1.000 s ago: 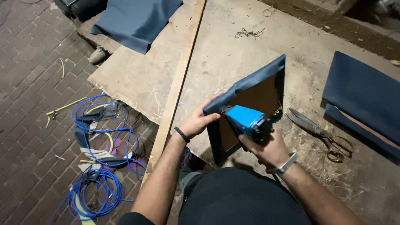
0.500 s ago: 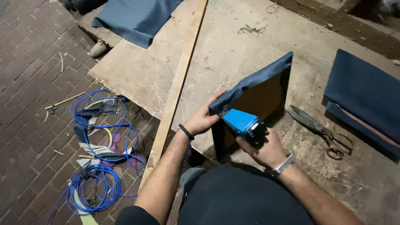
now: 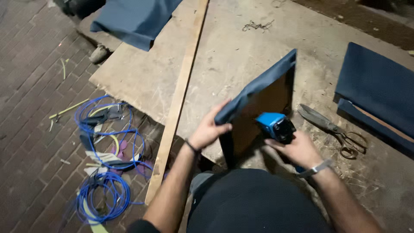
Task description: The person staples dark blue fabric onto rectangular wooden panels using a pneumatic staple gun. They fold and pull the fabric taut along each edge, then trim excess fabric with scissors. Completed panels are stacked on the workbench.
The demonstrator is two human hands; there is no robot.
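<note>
1. The left hand pinches blue fabric over the edge of a dark panel, holding it taut.
2. The right hand is closed around a blue staple gun, its nose against the panel's face.
3. The panel stands tilted on the table, near the scissors.
4. Blue cables lie on the brick floor.

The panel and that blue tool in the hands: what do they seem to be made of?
Panel: apparently a dark stiff board, wrapped in matte blue woven-looking fabric that creases at the edge under the left hand.
Blue tool: smooth, probably plastic body with a black nose, held by the right hand.
</note>
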